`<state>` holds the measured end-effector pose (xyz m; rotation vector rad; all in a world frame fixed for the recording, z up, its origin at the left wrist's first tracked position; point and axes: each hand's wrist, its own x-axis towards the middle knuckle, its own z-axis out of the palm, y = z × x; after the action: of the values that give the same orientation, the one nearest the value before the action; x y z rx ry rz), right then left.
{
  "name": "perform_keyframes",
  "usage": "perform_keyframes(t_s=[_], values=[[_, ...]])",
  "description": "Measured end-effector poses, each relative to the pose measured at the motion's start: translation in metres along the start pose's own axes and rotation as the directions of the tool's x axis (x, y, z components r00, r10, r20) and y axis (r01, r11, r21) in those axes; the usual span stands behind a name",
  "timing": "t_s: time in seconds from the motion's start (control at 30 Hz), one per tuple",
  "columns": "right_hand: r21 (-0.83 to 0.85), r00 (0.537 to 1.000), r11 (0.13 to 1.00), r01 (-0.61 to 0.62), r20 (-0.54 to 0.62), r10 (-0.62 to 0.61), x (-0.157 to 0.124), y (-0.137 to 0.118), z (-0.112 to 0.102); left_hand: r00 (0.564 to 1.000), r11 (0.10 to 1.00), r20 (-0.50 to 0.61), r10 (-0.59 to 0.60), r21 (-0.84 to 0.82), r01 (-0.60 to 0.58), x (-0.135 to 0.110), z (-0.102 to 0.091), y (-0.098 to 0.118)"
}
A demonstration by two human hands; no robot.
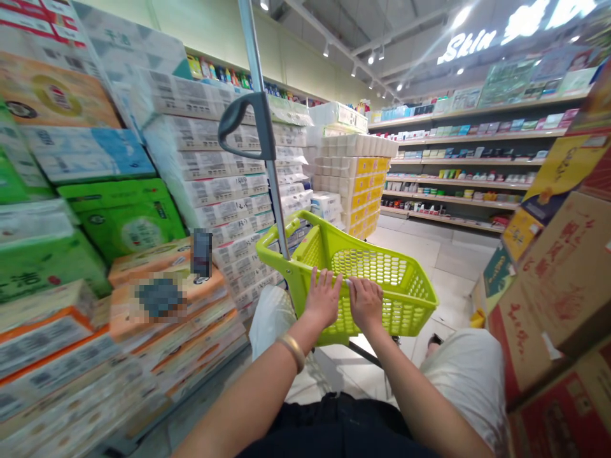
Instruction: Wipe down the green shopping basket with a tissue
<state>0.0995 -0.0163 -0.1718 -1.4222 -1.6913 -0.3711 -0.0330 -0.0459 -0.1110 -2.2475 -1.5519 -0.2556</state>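
Observation:
A lime-green plastic shopping basket (405,280) stands on the floor in front of me, with a tall metal pull handle (267,127) rising from its left corner. My left hand (323,298) rests on the basket's near rim, fingers curled over the edge. My right hand (365,301) grips the same rim just beside it. A gold bangle (293,352) circles my left wrist. The inside of the basket looks bare as far as I can see.
Stacked tissue and paper packs (143,210) wall off the left side. Red and brown cardboard boxes (558,280) crowd the right. Toilet-roll stacks (356,184) and stocked shelves (468,172) line the aisle beyond, over a tiled floor (429,248).

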Motion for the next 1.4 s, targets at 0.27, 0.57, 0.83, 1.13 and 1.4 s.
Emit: perform_keyframes(t_s=[0.27,0.57,0.83,1.13,1.4], values=[[-0.072,0.991,0.994,-0.084,-0.106,0.076,-0.012,0.037,-0.015,1.0,0.999,-0.022,-0.001,-0.033,0.0,-0.004,0.001,0.001],[0.059,0.999,0.998,0.025,-0.037,-0.023,-0.005,-0.018,0.0,0.997,0.998,-0.072,-0.003,-0.059,-0.001,-0.013,0.005,-0.002],[-0.062,0.992,0.998,-0.025,-0.124,0.017,-0.023,0.053,-0.021,0.998,0.995,-0.056,-0.015,-0.099,0.01,-0.018,0.01,-0.004],[0.071,0.999,0.997,-0.008,-0.039,0.011,-0.011,-0.022,-0.001,0.998,0.992,-0.05,-0.027,-0.122,0.021,-0.022,0.01,0.004],[-0.035,0.997,0.999,0.021,-0.078,-0.024,-0.022,0.045,-0.02,0.998,0.992,-0.067,-0.015,-0.127,0.007,-0.026,0.011,0.003]])
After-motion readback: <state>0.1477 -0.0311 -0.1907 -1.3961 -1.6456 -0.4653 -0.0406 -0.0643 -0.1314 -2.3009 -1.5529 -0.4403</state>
